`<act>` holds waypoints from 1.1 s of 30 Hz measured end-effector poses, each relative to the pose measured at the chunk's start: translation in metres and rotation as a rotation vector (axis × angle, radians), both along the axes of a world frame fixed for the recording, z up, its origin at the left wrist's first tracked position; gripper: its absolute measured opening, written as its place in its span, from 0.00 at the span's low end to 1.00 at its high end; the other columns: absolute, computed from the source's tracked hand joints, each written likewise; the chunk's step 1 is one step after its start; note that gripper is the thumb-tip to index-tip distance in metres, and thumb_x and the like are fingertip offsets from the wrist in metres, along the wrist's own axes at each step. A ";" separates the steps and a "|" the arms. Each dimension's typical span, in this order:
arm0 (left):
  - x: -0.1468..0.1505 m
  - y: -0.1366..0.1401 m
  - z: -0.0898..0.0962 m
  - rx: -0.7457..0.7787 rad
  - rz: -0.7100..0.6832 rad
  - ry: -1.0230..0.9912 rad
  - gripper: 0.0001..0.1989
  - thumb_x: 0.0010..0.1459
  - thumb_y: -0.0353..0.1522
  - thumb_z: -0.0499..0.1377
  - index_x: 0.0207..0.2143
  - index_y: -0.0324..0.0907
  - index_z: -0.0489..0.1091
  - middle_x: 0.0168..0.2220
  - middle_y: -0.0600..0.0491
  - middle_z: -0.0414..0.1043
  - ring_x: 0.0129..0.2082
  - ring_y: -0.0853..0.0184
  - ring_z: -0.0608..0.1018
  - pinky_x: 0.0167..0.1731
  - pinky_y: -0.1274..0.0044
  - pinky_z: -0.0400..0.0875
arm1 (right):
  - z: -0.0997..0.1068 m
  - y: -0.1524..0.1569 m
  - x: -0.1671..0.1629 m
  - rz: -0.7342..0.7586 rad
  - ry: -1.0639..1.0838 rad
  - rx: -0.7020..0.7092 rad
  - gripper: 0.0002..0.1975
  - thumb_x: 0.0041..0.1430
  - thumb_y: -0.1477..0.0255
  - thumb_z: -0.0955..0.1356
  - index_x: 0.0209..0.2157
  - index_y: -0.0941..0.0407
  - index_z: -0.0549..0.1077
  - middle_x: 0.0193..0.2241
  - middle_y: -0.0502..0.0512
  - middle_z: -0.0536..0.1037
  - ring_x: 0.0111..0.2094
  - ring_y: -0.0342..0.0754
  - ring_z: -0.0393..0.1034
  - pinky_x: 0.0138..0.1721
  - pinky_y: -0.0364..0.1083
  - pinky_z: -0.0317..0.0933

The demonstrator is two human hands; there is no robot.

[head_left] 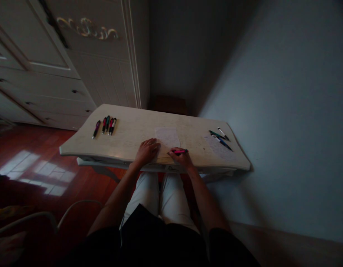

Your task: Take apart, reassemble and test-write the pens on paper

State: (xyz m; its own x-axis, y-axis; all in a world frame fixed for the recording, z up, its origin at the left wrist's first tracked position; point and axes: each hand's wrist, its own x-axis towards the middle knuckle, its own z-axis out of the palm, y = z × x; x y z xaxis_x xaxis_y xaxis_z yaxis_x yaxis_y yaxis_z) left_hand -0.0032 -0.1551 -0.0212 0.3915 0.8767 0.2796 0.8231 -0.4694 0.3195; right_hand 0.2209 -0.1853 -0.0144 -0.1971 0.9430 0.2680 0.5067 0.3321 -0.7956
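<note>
A sheet of paper [167, 135] lies on the white table [132, 128] in front of me, with faint marks on it. My left hand [148, 150] rests flat at its left edge, fingers stretched out and a ring on one of them. Between the fingers of my right hand [182, 157] is a pink and black pen [180, 151], held slanted near the paper's lower right part. Its tip points left, and I cannot tell whether it touches the paper.
Several pens [108, 125] lie side by side at the table's left. On the right, more pens [223, 141] lie on and beside a second written sheet [220, 151]. A pale wall [294, 111] adjoins the table's right end, and a white cabinet [104, 66] stands behind at left.
</note>
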 end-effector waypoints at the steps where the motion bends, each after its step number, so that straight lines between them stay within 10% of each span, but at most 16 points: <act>1: 0.000 0.000 0.000 0.003 -0.001 -0.004 0.18 0.65 0.37 0.51 0.53 0.46 0.72 0.59 0.46 0.67 0.61 0.56 0.67 0.59 0.63 0.61 | 0.000 0.000 0.000 0.002 0.001 0.000 0.12 0.57 0.62 0.66 0.32 0.55 0.78 0.32 0.54 0.81 0.35 0.50 0.75 0.39 0.45 0.66; 33: -0.001 -0.001 -0.001 0.018 -0.008 -0.023 0.18 0.65 0.37 0.51 0.53 0.45 0.73 0.59 0.45 0.68 0.61 0.57 0.67 0.59 0.63 0.61 | -0.007 0.004 0.001 -0.017 -0.086 0.015 0.11 0.56 0.65 0.65 0.30 0.55 0.76 0.28 0.52 0.78 0.30 0.47 0.72 0.34 0.43 0.63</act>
